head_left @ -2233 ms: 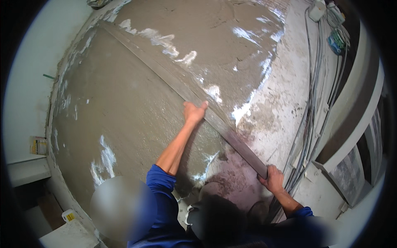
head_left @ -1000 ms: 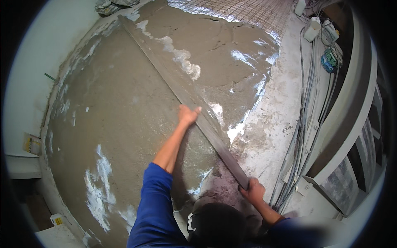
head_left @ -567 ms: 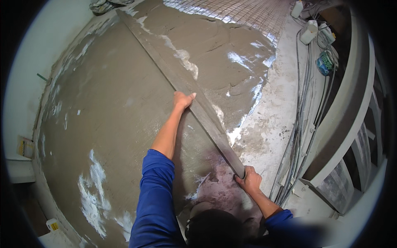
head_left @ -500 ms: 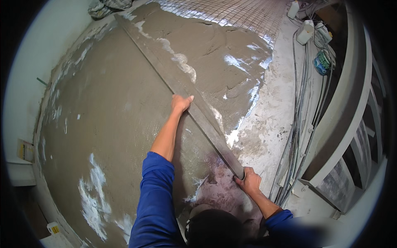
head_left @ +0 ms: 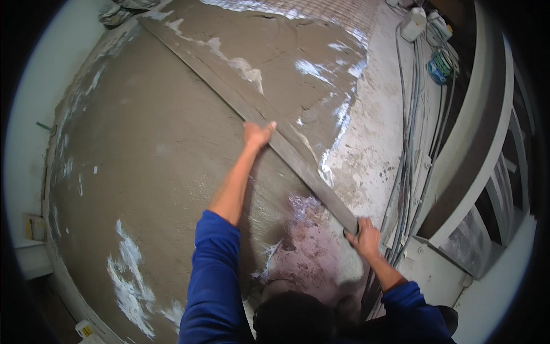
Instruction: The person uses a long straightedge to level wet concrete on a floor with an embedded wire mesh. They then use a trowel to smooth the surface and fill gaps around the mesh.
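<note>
A long straight metal screed bar (head_left: 303, 176) lies aslant across wet grey mortar (head_left: 166, 132), from the far left to the near right. My left hand (head_left: 258, 133) is closed over the bar near its middle, thumb on the top face. At the near end my right hand (head_left: 365, 235) grips the bar's tip, its fingers wrapped around the edge. Left of the bar the mortar looks smooth, with pale wet streaks lower down. On its far side a thicker, rougher layer (head_left: 286, 63) has a ridge of slurry along the bar.
Wire mesh (head_left: 326, 10) shows beyond the mortar. Cables (head_left: 408, 132) run along the right, by a white container (head_left: 413, 24) and a blue-green coil (head_left: 441, 67). A curved metal frame (head_left: 487, 143) bounds the right side, a white wall (head_left: 46, 86) the left.
The near end of the bar has shifted right and away from me, my right hand moving with it. My left hand has moved slightly right, still on the bar. The slurry ridge looks thinner.
</note>
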`<state>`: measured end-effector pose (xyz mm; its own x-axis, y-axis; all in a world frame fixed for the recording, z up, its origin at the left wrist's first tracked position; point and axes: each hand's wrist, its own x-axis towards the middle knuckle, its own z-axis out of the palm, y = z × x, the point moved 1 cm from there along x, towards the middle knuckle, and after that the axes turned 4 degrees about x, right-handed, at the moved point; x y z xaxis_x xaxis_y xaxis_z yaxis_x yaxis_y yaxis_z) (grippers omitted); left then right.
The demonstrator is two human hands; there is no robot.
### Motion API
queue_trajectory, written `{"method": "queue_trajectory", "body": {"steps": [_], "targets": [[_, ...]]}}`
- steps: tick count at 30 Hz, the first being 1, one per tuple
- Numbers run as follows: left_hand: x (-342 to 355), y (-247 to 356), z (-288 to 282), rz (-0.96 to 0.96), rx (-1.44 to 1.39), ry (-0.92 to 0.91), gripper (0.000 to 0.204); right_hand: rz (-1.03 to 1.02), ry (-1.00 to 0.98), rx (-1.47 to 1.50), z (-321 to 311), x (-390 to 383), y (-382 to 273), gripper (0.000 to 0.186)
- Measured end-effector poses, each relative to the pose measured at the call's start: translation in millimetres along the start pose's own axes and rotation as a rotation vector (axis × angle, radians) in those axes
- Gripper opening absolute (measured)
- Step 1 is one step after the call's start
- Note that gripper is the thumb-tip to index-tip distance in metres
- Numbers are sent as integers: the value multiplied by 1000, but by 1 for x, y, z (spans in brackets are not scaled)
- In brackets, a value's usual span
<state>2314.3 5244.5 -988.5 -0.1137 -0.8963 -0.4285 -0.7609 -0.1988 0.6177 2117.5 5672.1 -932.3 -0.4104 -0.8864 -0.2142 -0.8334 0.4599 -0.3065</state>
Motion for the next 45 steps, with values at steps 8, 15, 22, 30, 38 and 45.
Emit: {"method": "queue_trajectory", "body": {"steps": [8, 15, 22, 30, 38, 45], "targets": [[55, 16, 2, -90, -106, -89, 100, 45, -110, -53, -13, 57, 7, 50], [62, 16, 3, -171, -72, -135, 106, -3, -391, -298, -76, 59, -7, 61], [64, 14, 7, -237, -87, -178, 106, 81, -484, -455, -206, 23, 40, 67], [58, 20, 0, -217, -59, -146, 87, -34, -430, -198, -129, 10, 26, 72], [50, 10, 8, -116, 84, 90, 91, -119, -221, -92, -51, 44, 8, 66], [5, 22, 13, -174, -30, 139, 74, -155, -232, -149, -29, 60, 29, 63]]}}
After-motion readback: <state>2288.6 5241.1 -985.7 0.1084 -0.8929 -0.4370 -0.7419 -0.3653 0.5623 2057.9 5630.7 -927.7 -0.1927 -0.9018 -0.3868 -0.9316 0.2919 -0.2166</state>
